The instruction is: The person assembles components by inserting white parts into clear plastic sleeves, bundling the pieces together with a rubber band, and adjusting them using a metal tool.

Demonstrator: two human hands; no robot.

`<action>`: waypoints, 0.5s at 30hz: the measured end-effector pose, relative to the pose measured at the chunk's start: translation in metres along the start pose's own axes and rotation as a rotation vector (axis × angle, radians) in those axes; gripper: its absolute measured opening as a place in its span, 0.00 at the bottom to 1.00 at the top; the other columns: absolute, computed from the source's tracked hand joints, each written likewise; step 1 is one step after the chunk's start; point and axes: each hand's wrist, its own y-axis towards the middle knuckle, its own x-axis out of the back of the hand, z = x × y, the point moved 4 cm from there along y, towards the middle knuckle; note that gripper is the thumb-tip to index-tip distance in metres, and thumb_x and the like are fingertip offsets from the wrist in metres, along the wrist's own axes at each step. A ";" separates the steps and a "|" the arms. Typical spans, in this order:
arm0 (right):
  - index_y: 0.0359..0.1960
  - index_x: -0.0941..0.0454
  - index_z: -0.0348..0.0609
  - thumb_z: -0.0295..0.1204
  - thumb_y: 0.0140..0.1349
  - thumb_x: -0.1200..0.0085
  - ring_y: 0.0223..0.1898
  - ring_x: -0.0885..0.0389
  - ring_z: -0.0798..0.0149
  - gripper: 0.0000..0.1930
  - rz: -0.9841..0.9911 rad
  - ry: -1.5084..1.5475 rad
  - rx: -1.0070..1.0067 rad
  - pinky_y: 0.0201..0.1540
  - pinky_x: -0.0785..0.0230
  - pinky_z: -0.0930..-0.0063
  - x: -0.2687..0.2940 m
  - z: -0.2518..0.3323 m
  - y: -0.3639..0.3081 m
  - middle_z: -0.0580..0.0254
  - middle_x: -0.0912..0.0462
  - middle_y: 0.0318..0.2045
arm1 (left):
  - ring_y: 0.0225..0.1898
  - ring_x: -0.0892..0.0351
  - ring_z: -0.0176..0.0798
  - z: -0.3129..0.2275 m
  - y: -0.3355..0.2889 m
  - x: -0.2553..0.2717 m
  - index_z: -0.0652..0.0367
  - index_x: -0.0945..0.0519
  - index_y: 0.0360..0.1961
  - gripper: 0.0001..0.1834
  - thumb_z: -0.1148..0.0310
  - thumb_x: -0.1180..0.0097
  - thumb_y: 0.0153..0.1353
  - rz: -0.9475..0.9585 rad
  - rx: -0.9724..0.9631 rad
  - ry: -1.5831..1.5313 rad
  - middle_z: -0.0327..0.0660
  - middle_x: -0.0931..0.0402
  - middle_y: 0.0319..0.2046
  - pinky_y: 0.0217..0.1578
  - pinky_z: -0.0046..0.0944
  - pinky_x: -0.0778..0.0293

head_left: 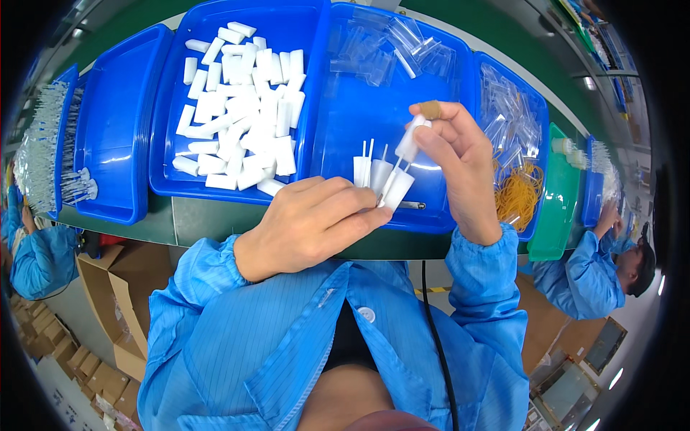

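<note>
My left hand (309,226) reaches over the near edge of a blue tray (345,118), its fingers pinching a white plastic piece (398,189) with thin metal pins sticking up. Above it, my right hand (463,165) pinches a white block (410,141) between thumb and fingers, with a tan cover (430,110) on one fingertip. The block sits close over the pins; whether they enter it, I cannot tell. Beside my left fingers stand a white piece with two pins (362,171) and another pinned white piece (381,174). A metal rod end (411,205) shows below.
Clear plastic tubes (402,47) lie at the tray's far end. Left of it, a blue tray (162,144) holds many white blocks (237,108). Yellow rubber bands (519,194) and clear parts (507,108) fill a right tray. Co-workers in blue (586,280) (43,262) sit at both sides.
</note>
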 end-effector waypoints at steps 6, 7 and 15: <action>0.48 0.25 0.35 0.26 0.63 0.41 0.37 0.21 0.75 0.14 -0.017 -0.221 0.150 0.47 0.31 0.78 0.008 -0.001 -0.001 0.64 0.17 0.35 | 0.29 0.20 0.38 0.002 0.000 0.000 0.59 0.15 0.39 0.17 0.72 0.39 0.44 0.072 0.013 0.029 0.38 0.22 0.32 0.26 0.34 0.25; 0.48 0.25 0.35 0.26 0.62 0.41 0.37 0.21 0.75 0.14 0.002 -0.235 0.183 0.46 0.30 0.77 0.007 -0.002 -0.002 0.63 0.17 0.36 | 0.30 0.20 0.38 0.002 0.000 0.000 0.59 0.15 0.39 0.16 0.72 0.39 0.44 0.090 0.008 0.022 0.38 0.22 0.32 0.26 0.34 0.25; 0.45 0.23 0.35 0.25 0.61 0.40 0.36 0.21 0.74 0.12 -0.019 -0.384 0.297 0.48 0.30 0.74 0.006 0.003 -0.002 0.61 0.17 0.38 | 0.31 0.20 0.37 0.001 -0.004 0.000 0.58 0.15 0.39 0.16 0.72 0.38 0.45 0.141 0.004 0.053 0.38 0.22 0.34 0.27 0.34 0.25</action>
